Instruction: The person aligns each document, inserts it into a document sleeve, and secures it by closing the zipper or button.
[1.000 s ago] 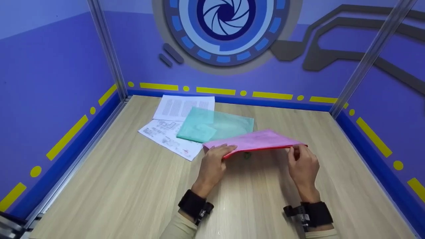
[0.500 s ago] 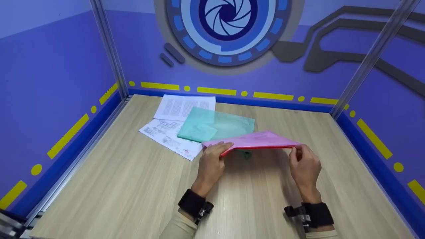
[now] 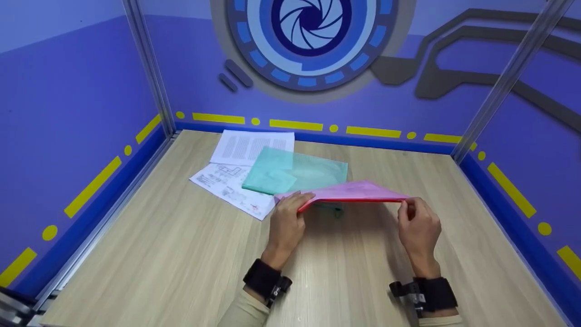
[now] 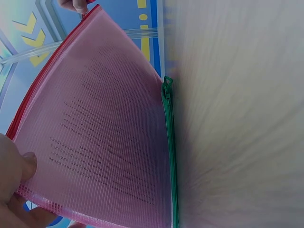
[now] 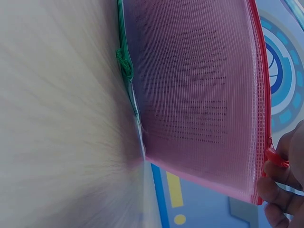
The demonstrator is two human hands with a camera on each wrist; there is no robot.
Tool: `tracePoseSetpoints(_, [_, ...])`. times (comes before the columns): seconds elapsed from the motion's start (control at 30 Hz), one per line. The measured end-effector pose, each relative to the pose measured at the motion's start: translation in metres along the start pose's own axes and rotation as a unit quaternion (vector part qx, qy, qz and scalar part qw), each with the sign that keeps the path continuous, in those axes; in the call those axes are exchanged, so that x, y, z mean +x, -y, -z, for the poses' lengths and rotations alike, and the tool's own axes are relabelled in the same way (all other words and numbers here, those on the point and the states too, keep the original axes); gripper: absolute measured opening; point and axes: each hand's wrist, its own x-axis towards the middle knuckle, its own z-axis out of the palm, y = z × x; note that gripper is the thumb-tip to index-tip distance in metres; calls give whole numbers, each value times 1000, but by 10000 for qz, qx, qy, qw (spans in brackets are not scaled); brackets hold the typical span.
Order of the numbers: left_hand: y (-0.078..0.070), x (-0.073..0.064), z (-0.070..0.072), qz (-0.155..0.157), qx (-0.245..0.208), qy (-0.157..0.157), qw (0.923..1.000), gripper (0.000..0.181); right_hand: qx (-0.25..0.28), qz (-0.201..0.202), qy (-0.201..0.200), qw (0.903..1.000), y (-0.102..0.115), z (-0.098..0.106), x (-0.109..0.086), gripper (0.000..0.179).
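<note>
A pink mesh zipper pouch (image 3: 349, 191) is held tilted, its red zipper edge raised toward me. Lines of print on a sheet show through it in both wrist views. My left hand (image 3: 287, 225) grips the pouch's left corner, with the thumb (image 4: 29, 165) on its face. At the other end, my right hand (image 3: 420, 227) pinches the red zipper pull (image 5: 278, 158), close to the pouch's corner. Beneath and behind lies a green mesh zipper pouch (image 3: 317, 168), partly covered by the pink one. Its green zipper (image 4: 172, 152) runs along the near edge.
Two printed sheets lie at the back left: one with text columns (image 3: 254, 143), one with drawings (image 3: 222, 186). The green pouch overlaps both. Blue-purple walls (image 3: 190, 68) enclose the wooden table (image 3: 181, 263) at the back and sides.
The pink pouch has shifted slightly left and down with my left hand. My right hand has moved a little right, so less of the pouch's corner shows past its fingers.
</note>
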Motion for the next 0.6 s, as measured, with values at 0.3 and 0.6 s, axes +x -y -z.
tracePoseSetpoints(0.3, [1,0,0,-75,-119,-360,9993,52,51,86,-63,9999,-1,1,0,9])
tracePoseSetpoints(0.6, [0,1,2,-18,-125,-467,9988,54,48,59,-52,10000,-1,1,0,9])
